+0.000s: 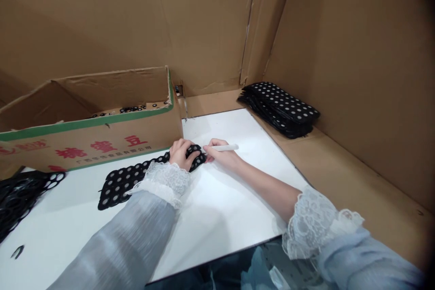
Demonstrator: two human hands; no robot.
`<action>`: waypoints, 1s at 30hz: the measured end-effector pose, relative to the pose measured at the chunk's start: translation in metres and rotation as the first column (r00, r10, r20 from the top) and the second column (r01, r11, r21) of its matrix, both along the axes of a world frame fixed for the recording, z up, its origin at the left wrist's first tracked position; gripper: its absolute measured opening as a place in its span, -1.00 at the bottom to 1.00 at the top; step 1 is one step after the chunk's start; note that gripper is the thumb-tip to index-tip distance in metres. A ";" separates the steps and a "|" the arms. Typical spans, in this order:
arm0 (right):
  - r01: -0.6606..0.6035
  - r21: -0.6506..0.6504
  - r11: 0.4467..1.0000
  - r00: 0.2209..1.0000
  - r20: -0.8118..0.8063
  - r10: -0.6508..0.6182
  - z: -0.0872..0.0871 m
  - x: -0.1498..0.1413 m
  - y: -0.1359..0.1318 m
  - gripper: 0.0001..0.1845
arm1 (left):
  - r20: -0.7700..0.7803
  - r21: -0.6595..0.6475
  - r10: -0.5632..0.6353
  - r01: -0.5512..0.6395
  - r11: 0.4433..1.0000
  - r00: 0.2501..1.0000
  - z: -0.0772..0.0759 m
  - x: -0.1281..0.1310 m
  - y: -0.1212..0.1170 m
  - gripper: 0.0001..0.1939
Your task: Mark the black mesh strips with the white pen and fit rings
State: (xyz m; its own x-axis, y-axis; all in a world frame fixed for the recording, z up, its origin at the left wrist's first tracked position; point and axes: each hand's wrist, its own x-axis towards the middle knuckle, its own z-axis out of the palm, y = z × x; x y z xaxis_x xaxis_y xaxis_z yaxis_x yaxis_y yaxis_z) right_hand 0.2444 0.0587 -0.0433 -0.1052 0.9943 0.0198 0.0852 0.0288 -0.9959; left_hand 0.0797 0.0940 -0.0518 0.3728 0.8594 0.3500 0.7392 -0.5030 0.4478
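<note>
A black sheet full of round holes (125,180) lies flat on the white table (234,208). My left hand (181,153) presses down on its right end, fingers curled over the sheet. My right hand (219,155) is closed on a thin white stick (227,147) held like a pen, its tip meeting the sheet's right edge just beside my left fingers. Both sleeves end in white lace cuffs.
An open cardboard box (112,131) with small black rings inside stands behind the sheet. A stack of black dotted sheets (280,108) sits at the back right on a cardboard ledge. Emptied black sheets (23,192) lie at the left edge. Cardboard walls surround the table.
</note>
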 end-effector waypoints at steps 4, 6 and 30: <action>0.020 0.025 0.999 1.000 0.017 -0.021 -0.005 -0.001 0.002 -0.78 | -0.038 0.025 -0.045 0.046 0.999 0.998 0.004 0.001 -0.002 -0.84; 0.005 0.022 1.000 1.000 0.007 -0.005 -0.006 0.000 0.004 -0.75 | -0.048 0.032 -0.037 0.039 0.999 0.998 0.005 0.001 -0.002 -0.83; -0.003 0.117 0.993 0.986 0.166 -0.017 -0.001 0.002 -0.003 -0.76 | 0.027 -0.136 0.132 -0.127 0.983 0.991 -0.001 0.004 0.003 -0.82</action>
State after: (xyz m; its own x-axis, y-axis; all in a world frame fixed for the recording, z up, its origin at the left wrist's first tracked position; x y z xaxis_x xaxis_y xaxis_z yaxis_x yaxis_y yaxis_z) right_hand 0.2462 0.0560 -0.0446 -0.1100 0.9868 0.1184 0.2498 0.1428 -0.9577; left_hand 0.0841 0.0973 -0.0530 0.2445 0.9395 0.2401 0.7765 -0.3380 0.5318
